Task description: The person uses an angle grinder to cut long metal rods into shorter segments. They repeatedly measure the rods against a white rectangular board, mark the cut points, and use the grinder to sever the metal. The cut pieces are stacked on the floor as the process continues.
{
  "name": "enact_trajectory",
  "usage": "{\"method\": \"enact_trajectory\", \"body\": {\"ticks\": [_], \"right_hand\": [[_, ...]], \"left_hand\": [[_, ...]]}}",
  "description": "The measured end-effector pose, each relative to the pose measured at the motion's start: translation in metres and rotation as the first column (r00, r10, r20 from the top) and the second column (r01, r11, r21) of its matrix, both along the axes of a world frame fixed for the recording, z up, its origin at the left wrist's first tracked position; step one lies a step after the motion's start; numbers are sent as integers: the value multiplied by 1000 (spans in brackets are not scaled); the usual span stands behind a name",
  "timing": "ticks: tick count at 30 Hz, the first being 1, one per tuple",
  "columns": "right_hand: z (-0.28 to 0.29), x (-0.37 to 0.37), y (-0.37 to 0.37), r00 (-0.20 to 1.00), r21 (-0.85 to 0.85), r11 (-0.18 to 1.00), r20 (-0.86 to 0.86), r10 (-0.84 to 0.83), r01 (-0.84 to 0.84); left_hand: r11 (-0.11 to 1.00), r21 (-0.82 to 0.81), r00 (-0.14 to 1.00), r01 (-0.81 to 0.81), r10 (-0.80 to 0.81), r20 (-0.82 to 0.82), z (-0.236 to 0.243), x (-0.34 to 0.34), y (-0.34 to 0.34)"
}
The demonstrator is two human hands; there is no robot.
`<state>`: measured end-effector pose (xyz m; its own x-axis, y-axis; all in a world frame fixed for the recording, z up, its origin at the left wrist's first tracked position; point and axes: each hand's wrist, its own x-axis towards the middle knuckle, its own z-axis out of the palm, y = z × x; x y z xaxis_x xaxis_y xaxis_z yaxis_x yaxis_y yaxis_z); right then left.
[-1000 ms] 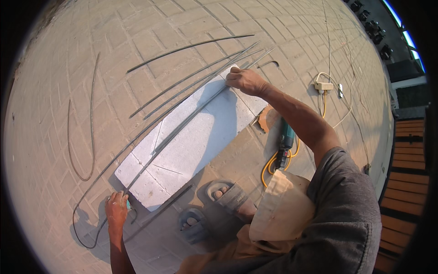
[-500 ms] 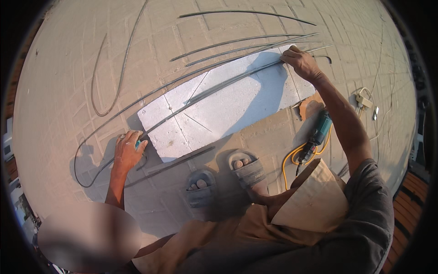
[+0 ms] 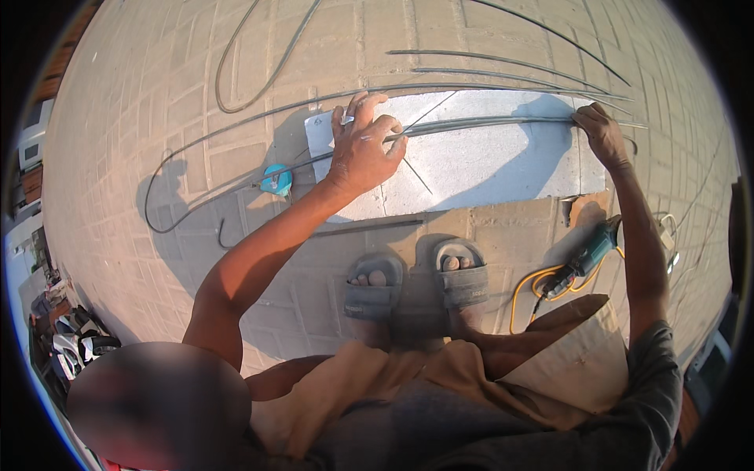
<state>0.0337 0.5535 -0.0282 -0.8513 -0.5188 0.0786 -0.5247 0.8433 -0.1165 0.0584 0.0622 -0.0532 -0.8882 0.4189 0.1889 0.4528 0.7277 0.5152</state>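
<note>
Metal rods (image 3: 487,121) lie lengthwise atop the white block (image 3: 471,173). The right hand (image 3: 603,137) pinches them at the block's right end; over its left part, the left hand (image 3: 365,153) meets them, whether clamped I cannot tell. Left of the block sits a teal tape measure (image 3: 276,180).

Small lettering (image 3: 478,295) is borne by the broad strap of the dark grey, open-toed slide sandal (image 3: 462,285) at four o'clock from the view's centre, and by that of the matching dark grey slide sandal (image 3: 371,300) at six o'clock; in neither case can the characters be made out with certainty
</note>
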Motion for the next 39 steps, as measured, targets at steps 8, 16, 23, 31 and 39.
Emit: {"method": "enact_trajectory", "body": {"ticks": [8, 16, 23, 31, 39], "right_hand": [[-1, -2, 0, 1000, -9, 1000, 1, 7, -7], [5, -2, -1, 1000, 1, 1000, 17, -8, 8], [23, -55, 19, 990, -28, 999, -138, -34, 31], [-25, -122, -22, 970, 26, 989, -201, -139, 147], [9, -106, -296, 793, -471, 878, 501, 346, -85]], "left_hand": [[996, -30, 995, -88, 90, 41, -10, 2, 16], [993, -17, 991, -116, 117, 59, -16, 2, 19], [987, 9, 987, -162, 161, 16, -22, 6, 21], [992, -121, 980, 46, -69, -187, -5, 3, 21], [909, -391, 987, 144, -162, -14, 8, 21, 17]]}}
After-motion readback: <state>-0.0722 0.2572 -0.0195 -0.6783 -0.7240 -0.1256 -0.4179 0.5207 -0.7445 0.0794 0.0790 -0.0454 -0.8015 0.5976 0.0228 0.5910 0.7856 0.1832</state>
